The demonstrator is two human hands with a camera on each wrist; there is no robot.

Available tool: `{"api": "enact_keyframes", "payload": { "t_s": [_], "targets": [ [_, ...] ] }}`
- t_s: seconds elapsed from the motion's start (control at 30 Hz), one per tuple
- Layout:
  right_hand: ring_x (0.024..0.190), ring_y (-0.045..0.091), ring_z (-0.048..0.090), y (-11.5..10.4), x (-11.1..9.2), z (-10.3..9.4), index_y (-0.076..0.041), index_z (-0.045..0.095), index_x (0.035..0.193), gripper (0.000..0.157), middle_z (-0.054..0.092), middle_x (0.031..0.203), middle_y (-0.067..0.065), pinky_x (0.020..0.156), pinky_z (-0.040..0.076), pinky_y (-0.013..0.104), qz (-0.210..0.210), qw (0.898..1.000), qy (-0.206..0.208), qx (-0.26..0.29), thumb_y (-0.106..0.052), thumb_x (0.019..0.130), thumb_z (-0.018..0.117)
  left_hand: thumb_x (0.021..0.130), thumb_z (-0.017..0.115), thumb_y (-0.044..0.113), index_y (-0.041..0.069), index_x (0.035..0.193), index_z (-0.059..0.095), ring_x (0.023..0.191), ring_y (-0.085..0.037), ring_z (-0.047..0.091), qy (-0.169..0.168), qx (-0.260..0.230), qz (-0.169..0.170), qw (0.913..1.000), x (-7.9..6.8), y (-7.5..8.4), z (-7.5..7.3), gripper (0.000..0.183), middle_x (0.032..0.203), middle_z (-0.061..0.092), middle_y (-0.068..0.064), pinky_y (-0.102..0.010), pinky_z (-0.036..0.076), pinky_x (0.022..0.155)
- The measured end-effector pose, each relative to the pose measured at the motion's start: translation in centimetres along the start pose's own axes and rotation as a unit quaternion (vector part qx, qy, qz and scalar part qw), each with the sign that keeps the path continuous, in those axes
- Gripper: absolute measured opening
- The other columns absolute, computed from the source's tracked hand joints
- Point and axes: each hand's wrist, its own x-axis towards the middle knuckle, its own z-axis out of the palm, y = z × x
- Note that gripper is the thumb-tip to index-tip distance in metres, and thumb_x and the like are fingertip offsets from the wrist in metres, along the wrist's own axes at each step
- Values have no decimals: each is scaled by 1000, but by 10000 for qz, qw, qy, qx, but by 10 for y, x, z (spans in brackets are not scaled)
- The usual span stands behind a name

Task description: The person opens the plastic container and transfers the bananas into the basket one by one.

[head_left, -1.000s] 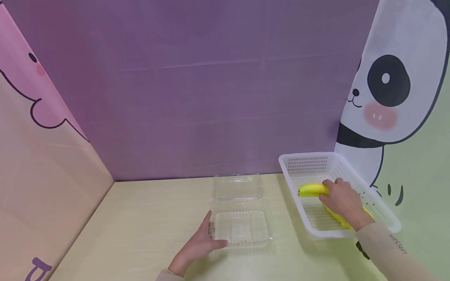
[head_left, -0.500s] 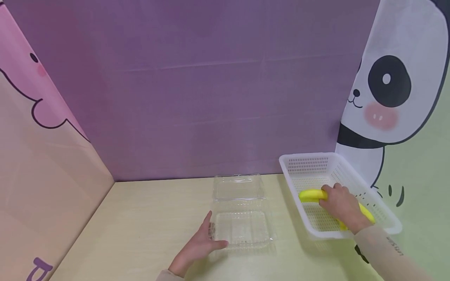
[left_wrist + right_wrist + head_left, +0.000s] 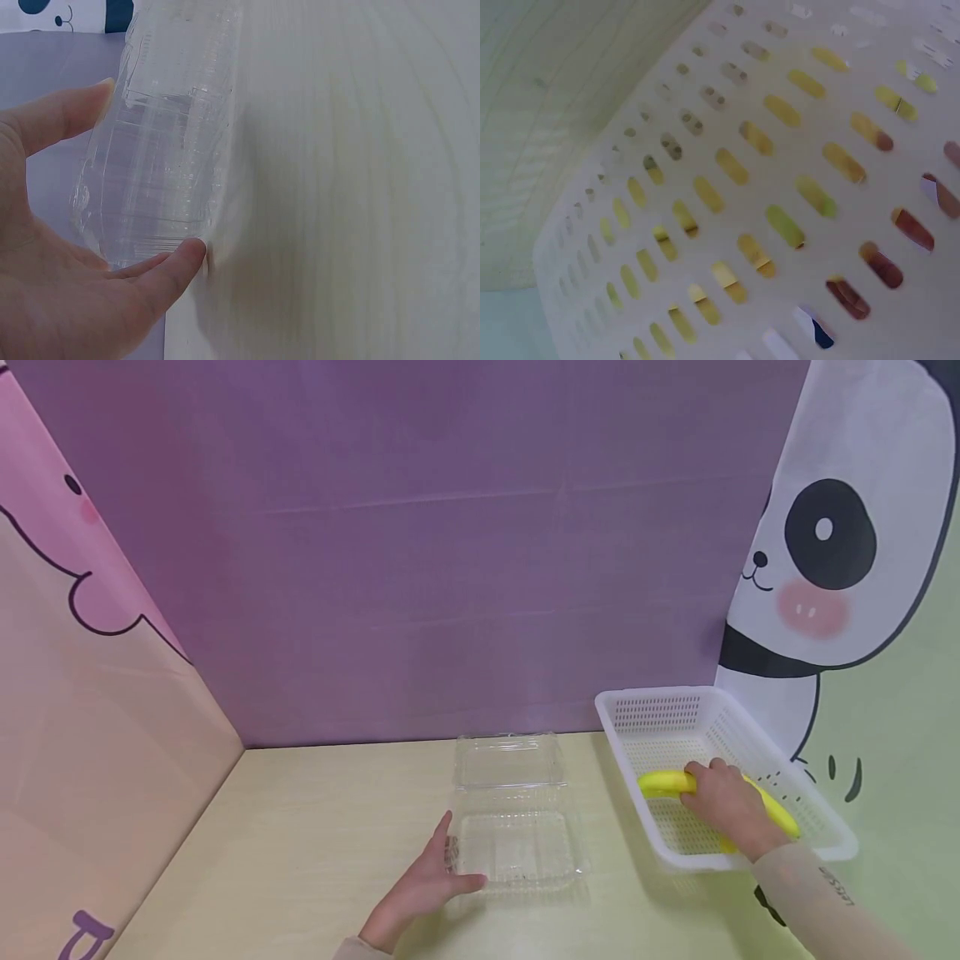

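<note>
My left hand (image 3: 427, 877) holds the near-left corner of a clear plastic clamshell container (image 3: 517, 852), thumb along its front and a finger along its left side. In the left wrist view, thumb and fingers lie about the end of the container (image 3: 157, 165); its lid stands open toward the back. My right hand (image 3: 727, 806) reaches into a white slotted basket (image 3: 656, 843) and grips a yellow banana (image 3: 662, 782), whose left end sticks out past the fingers. More yellow fruit (image 3: 780, 812) shows right of the hand, partly hidden by it.
The basket's slotted wall (image 3: 705, 165) fills the right wrist view, with yellow and dark red patches behind the slots. A purple backdrop (image 3: 450, 568) rises behind the pale table (image 3: 315, 835). A panda-printed panel (image 3: 892, 710) stands right of the basket.
My right hand has lowered slightly within the basket with the banana, which now lies lower and flatter. More yellow shows right of that hand. The left hand and container have stayed put.
</note>
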Motion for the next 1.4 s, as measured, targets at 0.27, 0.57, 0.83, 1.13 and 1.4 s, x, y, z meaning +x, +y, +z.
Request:
{"api": "enact_keyframes", "payload": {
  "t_s": [0.27,0.57,0.83,1.13,1.4],
  "targets": [
    [85,32,50,2,2,1,7,56,132,49,53,100,20,62,46,40,177,9986,-463,200,-17,91,64,82,86,22,3,162,0,144,-57,23,14,67,-6,10000,-1,0,0,119,159,17,-40,-73,24,111],
    [86,30,52,2,1,0,7,55,135,49,54,103,20,63,47,39,244,9974,-620,288,-18,94,64,82,86,23,3,162,0,145,-56,22,-9,80,8,10000,-1,0,0,119,159,16,-39,-73,23,111],
    [85,30,53,-3,-1,-9,6,56,133,47,56,108,24,59,45,36,215,9983,-411,358,-22,96,63,82,85,21,1,162,-1,145,-56,22,-49,72,61,9999,0,-1,-1,119,159,15,-40,-72,23,112],
    [89,33,59,-22,-12,-11,5,63,123,41,63,108,22,69,53,51,-273,9992,-42,301,-25,96,64,82,86,24,4,162,-1,145,-55,22,-23,102,11,9999,-1,-1,-1,120,161,15,-37,-72,23,112],
    [84,31,64,-36,-25,-11,4,67,115,34,66,101,19,68,55,50,-633,9960,487,393,-22,94,64,82,85,24,1,162,-1,145,-56,21,-53,202,30,9998,1,2,-1,120,160,15,-38,-72,23,112]
  ]
}}
